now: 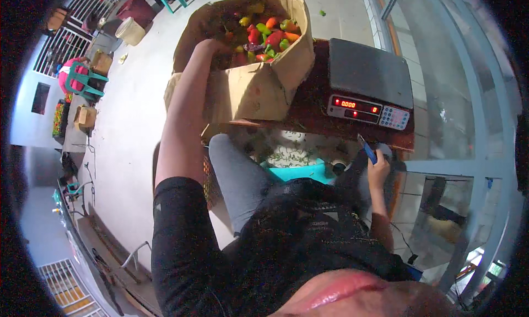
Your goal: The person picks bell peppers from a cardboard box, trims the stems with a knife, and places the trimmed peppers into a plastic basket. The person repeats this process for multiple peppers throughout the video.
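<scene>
My left hand [215, 48] reaches down into a large cardboard box [258, 91] at the upper middle. Its fingers are hidden in the shadow inside, so whether they grip anything does not show. Red, orange and green peppers [274, 38] lie in the box to the right of that hand. In my right hand [378, 170] is a small knife with a blue handle [369, 153], its blade pointing up and left. The blade tip is close to the front edge of the dark red table [310, 110], below the digital scale.
A digital scale [370, 75] with a lit red display stands right of the box. Below the table, a turquoise basin [297, 173] holds green scraps between my legs. Glass panels [438, 89] line the right side. A person [74, 75] is near a green chair [85, 82] at far left.
</scene>
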Action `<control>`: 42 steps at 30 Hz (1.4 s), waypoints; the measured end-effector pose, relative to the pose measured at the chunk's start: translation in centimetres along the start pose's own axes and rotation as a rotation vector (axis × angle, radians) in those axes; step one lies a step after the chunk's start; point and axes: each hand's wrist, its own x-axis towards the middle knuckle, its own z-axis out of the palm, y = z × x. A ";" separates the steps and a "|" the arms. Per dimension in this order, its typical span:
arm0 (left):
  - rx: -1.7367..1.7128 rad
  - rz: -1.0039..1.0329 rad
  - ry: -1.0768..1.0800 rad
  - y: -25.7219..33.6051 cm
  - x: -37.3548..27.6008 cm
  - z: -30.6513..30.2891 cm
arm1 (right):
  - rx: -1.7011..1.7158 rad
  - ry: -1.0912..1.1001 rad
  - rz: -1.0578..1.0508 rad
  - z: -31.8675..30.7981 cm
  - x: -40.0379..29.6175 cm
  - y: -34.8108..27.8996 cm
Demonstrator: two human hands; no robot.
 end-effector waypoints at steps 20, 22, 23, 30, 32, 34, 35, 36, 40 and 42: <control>-0.183 0.980 0.523 8.5 -7.2 1.5 | -0.086 -0.001 -0.069 0.4 0.6 -0.8; 0.132 0.857 0.837 9.7 -5.3 -0.3 | -0.102 -0.021 -0.075 0.6 0.9 -0.5; 0.256 0.769 0.924 10.1 -4.6 -0.9 | -0.103 -0.019 -0.074 0.7 1.1 -0.5; 0.654 0.366 0.841 13.2 -3.0 -1.9 | -0.180 -0.133 0.042 1.2 1.2 1.2; 0.658 0.325 0.805 13.2 -3.4 -1.8 | -0.154 -0.120 0.017 1.6 0.8 2.2; 0.419 0.420 0.845 13.1 -2.3 -1.0 | -0.116 -0.106 -0.002 1.6 0.7 2.5; 0.207 0.519 0.801 12.9 -1.3 -0.3 | -0.102 -0.106 -0.005 1.2 0.7 2.5; 0.168 0.557 0.748 13.8 -0.1 0.2 | -0.093 -0.105 -0.003 0.7 0.4 2.7; 0.266 0.551 0.357 8.9 4.5 -4.6 | -0.111 -0.102 0.044 1.1 1.2 -0.6; 0.356 0.609 0.380 7.9 4.7 -5.5 | -0.087 -0.120 0.055 1.3 1.2 -0.8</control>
